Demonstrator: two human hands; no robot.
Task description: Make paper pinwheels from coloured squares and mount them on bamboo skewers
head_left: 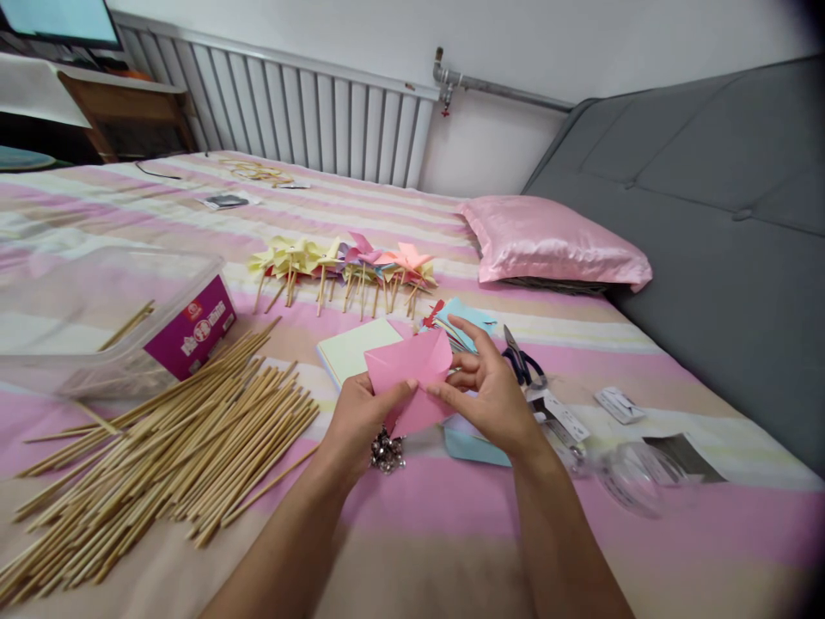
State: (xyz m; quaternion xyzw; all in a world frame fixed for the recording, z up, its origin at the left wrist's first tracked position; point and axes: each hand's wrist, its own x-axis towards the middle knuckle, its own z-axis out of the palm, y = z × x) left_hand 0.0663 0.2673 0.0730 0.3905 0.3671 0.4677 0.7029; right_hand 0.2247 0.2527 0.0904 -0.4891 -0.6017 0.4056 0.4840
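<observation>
through the head camera i have the pink paper (407, 365) up between both hands, just above the bed, its upper right corner curled over. my left hand (357, 413) pinches it from the left, thumb flat on the face near the middle. my right hand (493, 395) grips the right side, thumb close to the other thumb, index finger raised clear of the sheet.

right under the paper i see a small heap of shiny metal bits (387, 451). behind the left hand lies a stack of pale paper (357, 344); pale blue sheets (477, 444) sit partly under my right hand. past its fingers are cut coloured papers (465, 316), with dark-handled scissors (527, 365) just beside them.

off to the left, a loose pile of wooden sticks (193, 447) spreads next to a clear plastic box (122, 314) with a purple label. farther out i get a row of paper pinwheels (341, 258) on sticks, then a pink pillow (554, 241) against the grey headboard (683, 163), and a radiator (309, 120) along the wall.
</observation>
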